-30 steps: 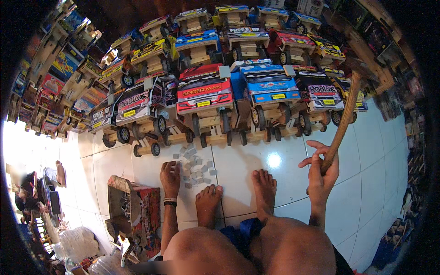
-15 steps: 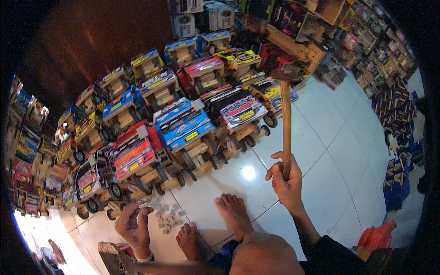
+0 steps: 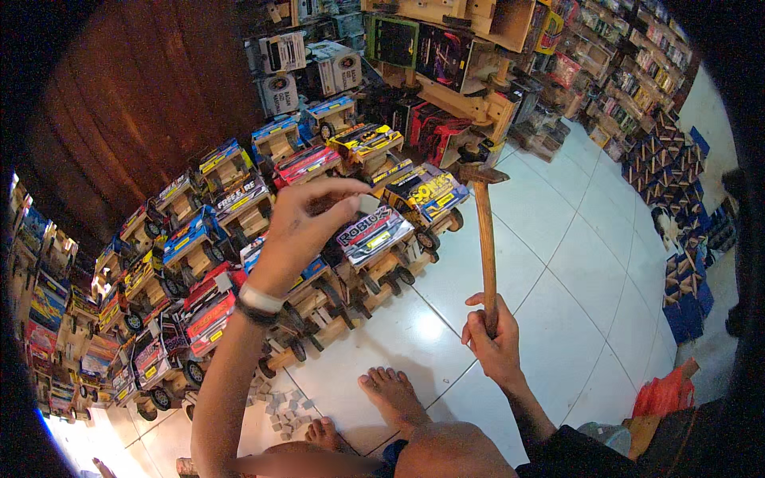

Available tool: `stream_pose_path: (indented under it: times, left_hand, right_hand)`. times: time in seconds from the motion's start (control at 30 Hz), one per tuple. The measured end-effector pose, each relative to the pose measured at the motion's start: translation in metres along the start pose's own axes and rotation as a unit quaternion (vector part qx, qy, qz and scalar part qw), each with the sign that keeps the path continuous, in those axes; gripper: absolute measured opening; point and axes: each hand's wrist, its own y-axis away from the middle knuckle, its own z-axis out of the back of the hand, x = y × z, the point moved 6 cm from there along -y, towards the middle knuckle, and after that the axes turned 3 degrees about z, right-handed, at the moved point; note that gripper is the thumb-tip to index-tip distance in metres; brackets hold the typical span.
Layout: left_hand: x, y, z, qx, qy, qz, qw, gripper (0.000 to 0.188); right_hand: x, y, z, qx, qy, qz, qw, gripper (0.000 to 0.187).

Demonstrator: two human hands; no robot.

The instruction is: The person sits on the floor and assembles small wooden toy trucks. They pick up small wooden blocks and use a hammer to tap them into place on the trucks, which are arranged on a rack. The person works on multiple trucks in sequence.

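My left hand reaches over the rows of toy trucks, thumb and forefinger pinched round a small grey block. The block is at the roof of a black-and-white wooden toy truck; whether it touches cannot be told. My right hand grips a hammer low on its wooden handle, head up, over the tiled floor. Behind my left wrist, a blue truck is partly hidden. Another grey block rests on a red truck.
Several loose grey blocks lie on the tiles by my feet. A yellow truck ends the front row at right. Boxes stand behind, shelved goods beyond. Blue-black pieces and a red plastic bag are at right.
My left hand has moved from beside the loose blocks on the floor up and right to the black-and-white truck. The right hand still holds the hammer upright. The view has shifted slightly.
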Motion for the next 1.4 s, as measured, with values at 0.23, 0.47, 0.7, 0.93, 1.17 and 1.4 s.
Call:
stream_pose_path:
  times: [0.23, 0.47, 0.7, 0.93, 1.17, 1.4]
  left_hand:
    - [0.06, -0.049, -0.019, 0.025, -0.033, 0.057, 0.997, 0.026]
    - [0.073, -0.054, -0.023, 0.023, -0.047, 0.082, 0.995, 0.028]
    - [0.074, -0.056, -0.026, 0.031, -0.069, 0.053, 0.996, 0.022]
    - [0.081, -0.057, -0.023, 0.03, -0.115, 0.074, 0.99, 0.024]
    - [0.08, -0.059, -0.024, 0.037, -0.114, 0.034, 0.992, 0.026]
    - [0.076, -0.058, -0.023, 0.029, -0.147, 0.011, 0.989, 0.023]
  right_hand:
    - [-0.001, 0.005, 0.018, -0.003, 0.001, -0.014, 1.0, 0.012]
    - [-0.005, 0.004, 0.024, 0.034, 0.04, -0.03, 0.998, 0.014]
    - [0.008, 0.001, 0.022, 0.092, 0.044, -0.034, 0.994, 0.035]
    - [0.031, 0.001, 0.018, 0.12, 0.103, 0.014, 0.987, 0.063]
    - [0.049, -0.005, 0.007, 0.166, 0.215, 0.081, 0.959, 0.07]
    - [0.054, -0.006, 0.005, 0.157, 0.246, 0.138, 0.946, 0.072]
